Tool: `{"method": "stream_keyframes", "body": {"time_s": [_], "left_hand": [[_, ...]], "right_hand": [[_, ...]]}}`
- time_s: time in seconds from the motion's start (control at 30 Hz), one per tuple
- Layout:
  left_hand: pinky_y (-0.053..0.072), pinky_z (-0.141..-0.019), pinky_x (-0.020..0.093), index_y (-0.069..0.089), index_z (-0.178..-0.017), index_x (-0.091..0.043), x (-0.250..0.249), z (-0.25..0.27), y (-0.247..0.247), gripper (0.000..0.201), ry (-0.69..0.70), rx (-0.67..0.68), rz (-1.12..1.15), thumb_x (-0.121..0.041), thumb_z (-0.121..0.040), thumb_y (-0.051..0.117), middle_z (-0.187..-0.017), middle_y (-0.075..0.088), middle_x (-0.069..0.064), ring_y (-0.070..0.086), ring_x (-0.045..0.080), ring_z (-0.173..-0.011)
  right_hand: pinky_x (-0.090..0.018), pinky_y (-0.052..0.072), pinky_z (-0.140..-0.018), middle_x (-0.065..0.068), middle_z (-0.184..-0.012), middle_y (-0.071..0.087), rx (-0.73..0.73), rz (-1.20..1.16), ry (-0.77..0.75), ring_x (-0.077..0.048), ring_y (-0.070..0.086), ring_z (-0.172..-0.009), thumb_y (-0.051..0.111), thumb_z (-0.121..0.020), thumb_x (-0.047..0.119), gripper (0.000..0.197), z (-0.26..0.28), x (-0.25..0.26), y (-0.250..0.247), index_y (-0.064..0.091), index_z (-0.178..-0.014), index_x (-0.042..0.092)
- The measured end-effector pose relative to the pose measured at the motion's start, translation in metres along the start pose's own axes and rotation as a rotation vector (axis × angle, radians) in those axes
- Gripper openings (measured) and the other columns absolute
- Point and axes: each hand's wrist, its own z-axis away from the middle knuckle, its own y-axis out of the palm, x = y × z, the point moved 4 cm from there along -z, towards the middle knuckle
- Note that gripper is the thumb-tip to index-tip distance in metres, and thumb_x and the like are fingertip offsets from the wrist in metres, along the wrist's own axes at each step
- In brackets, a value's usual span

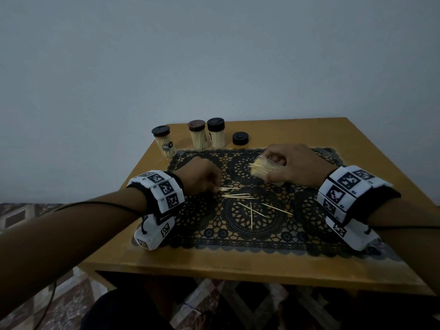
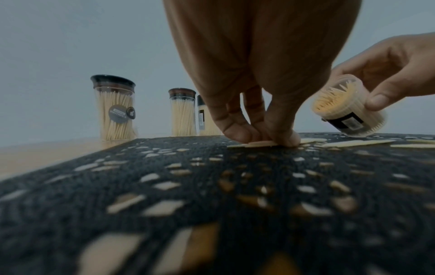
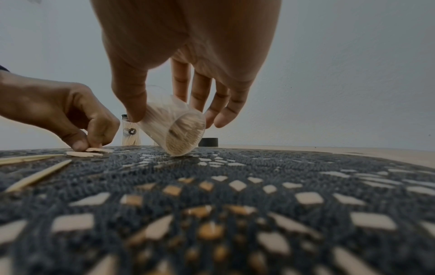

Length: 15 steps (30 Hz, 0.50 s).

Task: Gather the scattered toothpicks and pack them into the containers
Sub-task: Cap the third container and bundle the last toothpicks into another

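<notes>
A wooden table carries a black lace placemat at its centre. Toward ten o'clock, off the mat, stands a capped container packed with toothpicks; two more capped containers stand together toward eleven o'clock, and a loose black lid lies at twelve o'clock. At nine o'clock on the mat the left hand is lowered, its thumb and fingertips curled together and pinching a few toothpicks against the mat. More scattered toothpicks lie flat at the mat's centre and toward six o'clock, some crossing. At two o'clock the right hand grips an open container between thumb and fingers, tilted so its toothpick-filled mouth faces the left hand, its lower edge touching the mat.
</notes>
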Motion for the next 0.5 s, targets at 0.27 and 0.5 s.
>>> {"method": "stream_keyframes", "body": {"time_s": [0.27, 0.5], "left_hand": [[0.039, -0.079, 0.028, 0.060, -0.093, -0.010, -0.008, -0.002, 0.007, 0.009, 0.094, 0.040, -0.230, -0.017, -0.095, 0.054, -0.099, 0.056, 0.003, 0.052, 0.022, -0.094], [0.031, -0.083, 0.028, 0.046, -0.114, -0.005, -0.012, -0.002, 0.016, 0.026, -0.004, 0.147, -0.381, -0.025, -0.103, 0.033, -0.112, 0.049, 0.011, 0.039, 0.019, -0.090]], "right_hand": [[-0.019, 0.042, -0.068, 0.004, -0.098, 0.064, 0.002, 0.002, 0.000, -0.012, 0.058, -0.085, 0.083, -0.072, 0.031, 0.044, -0.001, -0.002, 0.001, 0.066, -0.111, 0.017], [-0.017, 0.042, -0.067, 0.004, -0.098, 0.064, 0.009, -0.019, -0.003, -0.011, 0.057, -0.085, 0.083, -0.073, 0.029, 0.043, 0.000, 0.000, 0.001, 0.066, -0.111, 0.018]]}}
